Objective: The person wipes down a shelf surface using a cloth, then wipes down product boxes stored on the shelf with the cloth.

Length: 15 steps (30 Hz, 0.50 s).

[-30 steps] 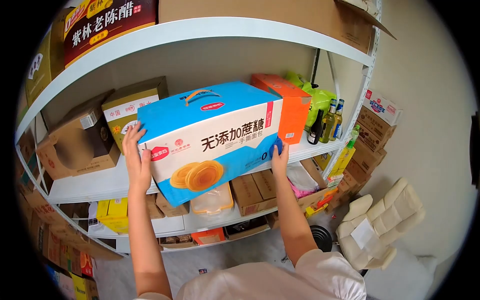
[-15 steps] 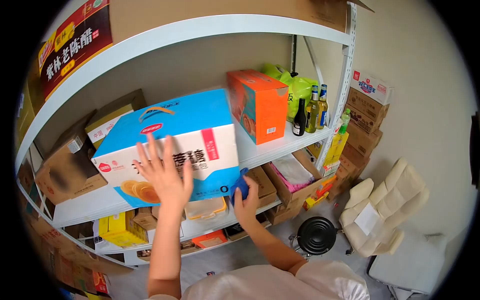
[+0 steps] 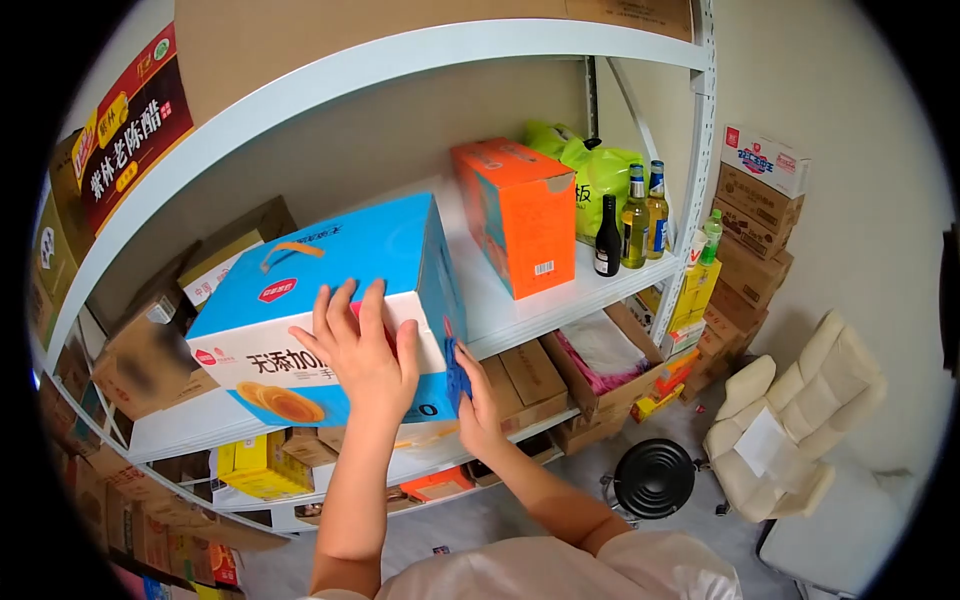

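A large blue and white bread carton (image 3: 330, 265) with an orange carry handle sits on the middle shelf, turned at an angle. My left hand (image 3: 365, 350) lies on its front near the upper right corner, fingers apart, with the tips at the top edge. At the carton's right side, my right hand (image 3: 480, 410) grips a blue cloth (image 3: 457, 378) and presses it against that face. Part of the cloth is hidden by my fingers. To the right of the carton stands an orange box (image 3: 540, 235).
Behind the orange box are a green bag (image 3: 605, 180) and several bottles (image 3: 634, 220). The white shelf edge (image 3: 540, 322) runs below. Brown cartons (image 3: 150, 370) stand at left. A black stool (image 3: 653, 478) and a cream chair (image 3: 790, 400) are at right.
The carton has turned so its right side shows more. My left hand has shifted right to its upper corner. My right hand has brought the cloth onto the side face.
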Each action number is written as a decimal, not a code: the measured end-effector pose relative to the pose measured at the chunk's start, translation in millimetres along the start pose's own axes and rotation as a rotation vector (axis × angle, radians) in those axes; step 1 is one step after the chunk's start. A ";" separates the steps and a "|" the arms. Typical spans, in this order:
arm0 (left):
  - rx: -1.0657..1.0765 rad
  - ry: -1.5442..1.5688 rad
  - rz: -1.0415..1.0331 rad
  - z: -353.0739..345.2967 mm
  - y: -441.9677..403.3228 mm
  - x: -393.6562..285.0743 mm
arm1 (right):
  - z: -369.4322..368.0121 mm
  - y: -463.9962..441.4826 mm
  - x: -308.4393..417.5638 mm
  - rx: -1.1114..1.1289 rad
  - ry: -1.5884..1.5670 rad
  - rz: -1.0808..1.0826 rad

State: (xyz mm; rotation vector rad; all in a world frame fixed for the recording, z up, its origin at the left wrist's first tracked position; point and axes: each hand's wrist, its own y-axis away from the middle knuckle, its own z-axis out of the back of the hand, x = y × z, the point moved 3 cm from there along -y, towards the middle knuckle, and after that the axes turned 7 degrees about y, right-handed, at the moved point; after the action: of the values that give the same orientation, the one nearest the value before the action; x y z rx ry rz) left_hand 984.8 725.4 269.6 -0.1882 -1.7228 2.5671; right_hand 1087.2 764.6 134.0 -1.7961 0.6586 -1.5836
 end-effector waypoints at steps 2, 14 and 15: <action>0.007 0.000 -0.005 1.1 1.5 -2.2 | 3.0 -24.6 12.7 0.024 -0.088 0.031; 0.058 -0.056 -0.005 5.9 2.7 -6.5 | -15.3 -177.9 -32.9 0.010 -0.213 0.010; 0.057 -0.059 -0.007 6.2 2.9 -6.5 | -19.3 -189.8 -51.6 -0.013 -0.195 -0.032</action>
State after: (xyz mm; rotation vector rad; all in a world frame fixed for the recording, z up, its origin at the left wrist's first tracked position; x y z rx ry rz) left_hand 990.6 717.9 269.7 -0.1049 -1.6636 2.6390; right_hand 1051.7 926.0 242.4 -1.9491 0.5525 -1.4040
